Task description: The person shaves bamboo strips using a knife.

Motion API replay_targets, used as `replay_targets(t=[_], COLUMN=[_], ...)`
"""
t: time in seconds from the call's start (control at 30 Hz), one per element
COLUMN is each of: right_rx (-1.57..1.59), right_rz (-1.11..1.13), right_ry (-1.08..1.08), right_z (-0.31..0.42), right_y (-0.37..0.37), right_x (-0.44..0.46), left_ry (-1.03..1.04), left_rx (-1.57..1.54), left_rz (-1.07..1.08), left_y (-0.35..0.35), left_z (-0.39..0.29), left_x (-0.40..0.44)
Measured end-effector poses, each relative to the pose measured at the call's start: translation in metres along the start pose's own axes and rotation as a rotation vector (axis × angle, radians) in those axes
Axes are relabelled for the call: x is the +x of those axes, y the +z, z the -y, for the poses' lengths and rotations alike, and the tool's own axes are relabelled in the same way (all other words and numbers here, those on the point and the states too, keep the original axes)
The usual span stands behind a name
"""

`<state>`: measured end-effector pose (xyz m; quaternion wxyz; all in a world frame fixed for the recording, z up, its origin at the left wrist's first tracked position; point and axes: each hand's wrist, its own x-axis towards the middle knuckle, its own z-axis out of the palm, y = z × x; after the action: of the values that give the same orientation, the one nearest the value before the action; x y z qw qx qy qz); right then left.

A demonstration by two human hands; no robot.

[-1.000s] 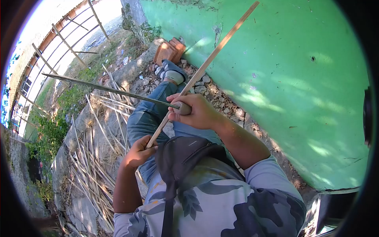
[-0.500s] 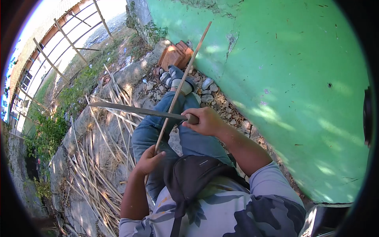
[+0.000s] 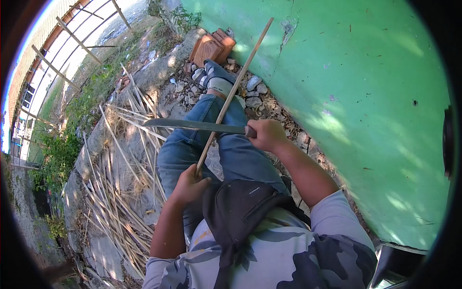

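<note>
My left hand (image 3: 191, 184) is closed around the lower part of a long, thin wooden strip (image 3: 242, 74). The strip slants up and right over my legs, its far end in front of the green wall. In my closed right hand (image 3: 267, 135) is the handle of a machete (image 3: 192, 125). Its dark blade points left and crosses the strip above my knees, seemingly against it. How firmly the two touch, I cannot tell.
Many similar strips (image 3: 113, 207) lie heaped on the stone ground at left. Stacked orange roof tiles (image 3: 209, 48) and loose stones (image 3: 252, 91) lie near my feet. A green wall (image 3: 365, 111) rises close on the right. A black bag (image 3: 240, 207) rests on my lap.
My right hand has moved right, drawing the machete along with it. The left hand, still on the strip, sits slightly higher and to the right. The view has shifted a little.
</note>
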<state>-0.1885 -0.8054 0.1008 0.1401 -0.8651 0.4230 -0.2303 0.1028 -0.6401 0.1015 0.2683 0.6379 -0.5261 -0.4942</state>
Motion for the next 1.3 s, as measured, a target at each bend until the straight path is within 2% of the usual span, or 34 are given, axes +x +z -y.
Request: replay_targets(t=[0.07,0.17,0.27,0.37,0.47,0.57,0.67,0.77,0.97,1.07,1.17,1.2,1.3], right_rx=[0.047,-0.061,-0.047,0.031,0.034,-0.094,-0.027,-0.008,-0.094,-0.035,0.085,0.075,0.075], right_rz=[-0.031,0.061,0.113,0.0,0.02,0.127,0.072,0.026,0.155,0.146,0.029,-0.023,0.059], right_ry=[-0.005,-0.126,-0.074,0.048,-0.068,-0.198,-0.014,0.078,-0.351,-0.205,0.074,0.06,-0.109], right_z=[0.011,0.026,0.013,0.011,0.024,0.031,0.01,0.012,0.026,0.01,-0.001,0.003,0.016], right_y=[0.005,0.011,0.017,0.03,0.032,0.025,0.033,0.035,0.031,0.035,0.045,0.043,0.038], right_x=[0.0,0.003,0.02,0.031,0.032,0.039,0.058,0.068,0.06,0.069,0.08,0.083,0.075], left_ry=[-0.006,0.01,0.019,0.004,-0.005,-0.013,-0.029,-0.041,-0.043,-0.065,-0.137,-0.147,-0.127], left_rx=[-0.004,0.036,0.064,-0.036,-0.058,-0.102,-0.142,-0.227,-0.396,-0.459,-0.555,-0.57,-0.597], left_rz=[-0.032,-0.047,-0.051,-0.061,-0.043,0.012,0.043,0.057,0.131,0.175,0.189,0.176,0.156], left_y=[0.003,0.003,0.001,-0.001,-0.004,-0.009,-0.01,-0.013,-0.019,-0.022,-0.029,-0.028,-0.027], left_z=[-0.002,-0.007,-0.005,0.003,0.009,0.009,0.015,0.023,0.021,0.027,0.015,0.017,0.017], left_x=[-0.001,-0.001,-0.007,-0.002,-0.001,-0.001,-0.005,-0.001,-0.001,-0.002,0.001,0.001,-0.002])
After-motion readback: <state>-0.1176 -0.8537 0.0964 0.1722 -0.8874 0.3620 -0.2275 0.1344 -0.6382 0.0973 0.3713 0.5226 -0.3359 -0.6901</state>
